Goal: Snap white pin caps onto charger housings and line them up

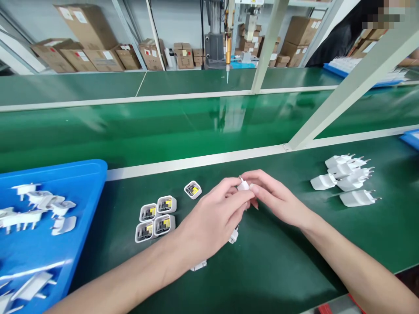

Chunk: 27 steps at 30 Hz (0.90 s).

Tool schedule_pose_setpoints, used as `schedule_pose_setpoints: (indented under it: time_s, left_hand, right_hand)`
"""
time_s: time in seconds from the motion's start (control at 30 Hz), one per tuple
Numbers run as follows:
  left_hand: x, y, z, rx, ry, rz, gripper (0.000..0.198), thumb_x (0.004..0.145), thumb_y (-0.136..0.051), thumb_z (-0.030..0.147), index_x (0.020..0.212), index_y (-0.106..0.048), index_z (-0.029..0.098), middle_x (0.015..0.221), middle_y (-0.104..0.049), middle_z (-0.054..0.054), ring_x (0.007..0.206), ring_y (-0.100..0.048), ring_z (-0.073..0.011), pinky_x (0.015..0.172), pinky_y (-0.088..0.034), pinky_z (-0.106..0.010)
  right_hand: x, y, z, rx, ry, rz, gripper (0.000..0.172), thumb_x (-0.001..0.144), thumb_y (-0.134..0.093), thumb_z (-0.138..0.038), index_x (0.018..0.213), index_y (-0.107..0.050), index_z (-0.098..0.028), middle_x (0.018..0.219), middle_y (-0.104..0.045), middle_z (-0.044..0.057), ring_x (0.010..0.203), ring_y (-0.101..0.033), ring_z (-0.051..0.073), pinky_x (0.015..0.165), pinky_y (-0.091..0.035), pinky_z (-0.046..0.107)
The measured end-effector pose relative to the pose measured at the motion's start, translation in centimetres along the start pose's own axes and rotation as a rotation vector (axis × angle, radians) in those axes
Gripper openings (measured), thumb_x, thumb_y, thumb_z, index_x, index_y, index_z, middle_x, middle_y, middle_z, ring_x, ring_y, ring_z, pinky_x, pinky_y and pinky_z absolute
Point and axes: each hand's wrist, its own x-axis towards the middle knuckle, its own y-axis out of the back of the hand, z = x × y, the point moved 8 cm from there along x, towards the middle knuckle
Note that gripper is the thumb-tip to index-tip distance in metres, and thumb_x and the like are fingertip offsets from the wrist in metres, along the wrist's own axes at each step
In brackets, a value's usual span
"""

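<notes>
My left hand (216, 213) and my right hand (273, 194) meet above the green tabletop. Both are closed on one small white plug charger (243, 186), with a metal pin showing at its top; the fingers cover most of it. Left of my hands stand several open white charger housings (165, 224) with black and yellow parts inside. One such housing (193, 190) sits apart, nearer the conveyor. Under my left hand a small white piece (233, 236) peeks out, and another white piece (199, 265) is partly hidden by my left forearm.
A blue tray (94, 196) on the left holds several white plug covers (46, 200). Several closed white chargers with pins (350, 174) lie on the right. Beyond runs a green conveyor belt (163, 131), with a slanted metal post (340, 104) on the right and a dispensing nozzle (228, 52) behind.
</notes>
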Motion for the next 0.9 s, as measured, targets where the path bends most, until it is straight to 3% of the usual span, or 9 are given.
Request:
schedule_pose_setpoints:
  time_s: [0.1,0.17,0.23,0.4,0.53,0.63,0.73,0.8,0.9]
  left_hand:
    - [0.1,-0.4,0.2,0.037,-0.050,-0.020,0.045,0.103,-0.037,0.010,0.141,-0.050,0.031,0.148,-0.051,-0.003,0.128,-0.059,-0.0154,0.106,-0.052,-0.029]
    - [-0.3,-0.3,-0.8,0.102,-0.012,0.026,0.053,0.103,-0.042,0.014,0.153,-0.034,0.031,0.159,-0.041,-0.006,0.143,-0.047,-0.0195,0.116,-0.047,-0.036]
    - [-0.7,-0.5,-2.5,0.222,0.072,0.066,0.059,0.102,-0.051,0.021,0.156,-0.027,0.026,0.161,-0.037,-0.011,0.145,-0.044,-0.0252,0.116,-0.046,-0.042]
    - [-0.4,-2.3,-4.8,0.433,0.134,-0.058,0.035,0.103,-0.045,0.019,0.137,-0.050,0.016,0.132,-0.063,-0.012,0.120,-0.060,-0.0295,0.101,-0.053,-0.049]
    - [1.3,-3.1,-4.5,0.260,0.169,-0.142,0.035,0.102,-0.042,0.013,0.134,-0.051,0.020,0.127,-0.065,-0.008,0.114,-0.063,-0.0246,0.094,-0.055,-0.041]
    - [2.3,-3.9,-4.7,0.100,0.286,-0.115,0.049,0.097,-0.059,0.024,0.143,-0.042,0.023,0.138,-0.060,-0.009,0.123,-0.061,-0.0256,0.095,-0.055,-0.039]
    - [2.9,-4.4,-5.2,0.101,0.402,0.059,0.074,0.087,-0.075,0.037,0.147,-0.037,0.019,0.143,-0.055,-0.014,0.130,-0.056,-0.0323,0.098,-0.053,-0.043]
    - [3.1,-4.7,-5.3,0.102,0.412,0.142,0.060,0.089,-0.072,0.031,0.141,-0.044,0.019,0.134,-0.060,-0.012,0.124,-0.059,-0.0310,0.096,-0.053,-0.043]
    - [3.3,-5.1,-5.4,0.014,0.387,0.145,0.045,0.095,-0.060,0.020,0.138,-0.047,0.022,0.126,-0.066,-0.007,0.116,-0.064,-0.0256,0.092,-0.054,-0.038]
  right_hand:
    - [-0.1,0.1,1.2,0.362,-0.044,0.012,0.024,0.103,-0.060,-0.038,0.121,-0.059,-0.023,0.082,-0.067,0.000,0.071,-0.066,0.015,0.058,-0.053,0.025]
    - [-0.2,0.6,2.2,0.464,-0.075,0.055,0.021,0.096,-0.070,-0.033,0.114,-0.063,-0.023,0.091,-0.069,0.002,0.074,-0.068,0.014,0.063,-0.057,0.026]
    - [-0.2,1.1,2.8,0.497,-0.097,0.084,0.028,0.088,-0.079,-0.029,0.112,-0.066,-0.024,0.102,-0.070,0.003,0.079,-0.069,0.014,0.071,-0.061,0.029]
    - [-0.3,1.4,3.8,0.471,-0.137,0.082,0.044,0.085,-0.082,-0.030,0.126,-0.066,-0.026,0.114,-0.068,0.005,0.095,-0.069,0.017,0.093,-0.062,0.039]
    - [-0.5,1.6,3.6,0.430,-0.107,0.077,0.034,0.083,-0.084,-0.029,0.113,-0.067,-0.024,0.108,-0.068,0.003,0.095,-0.069,0.016,0.096,-0.059,0.038]
    - [-0.5,2.6,3.6,0.352,-0.079,0.133,0.031,0.081,-0.086,-0.029,0.103,-0.065,-0.024,0.104,-0.066,0.001,0.089,-0.069,0.016,0.087,-0.061,0.035]
    - [-0.6,4.1,3.4,0.099,-0.053,0.214,0.027,0.084,-0.083,-0.037,0.099,-0.065,-0.023,0.097,-0.067,0.001,0.083,-0.068,0.016,0.080,-0.061,0.033]
    - [-0.6,4.7,2.8,-0.134,0.007,0.247,0.023,0.088,-0.079,-0.040,0.099,-0.068,-0.024,0.099,-0.068,0.003,0.087,-0.067,0.018,0.080,-0.060,0.033]
    - [-0.5,4.1,1.8,-0.377,0.102,0.198,0.017,0.094,-0.073,-0.038,0.106,-0.071,-0.025,0.105,-0.069,0.006,0.096,-0.066,0.021,0.084,-0.058,0.036]
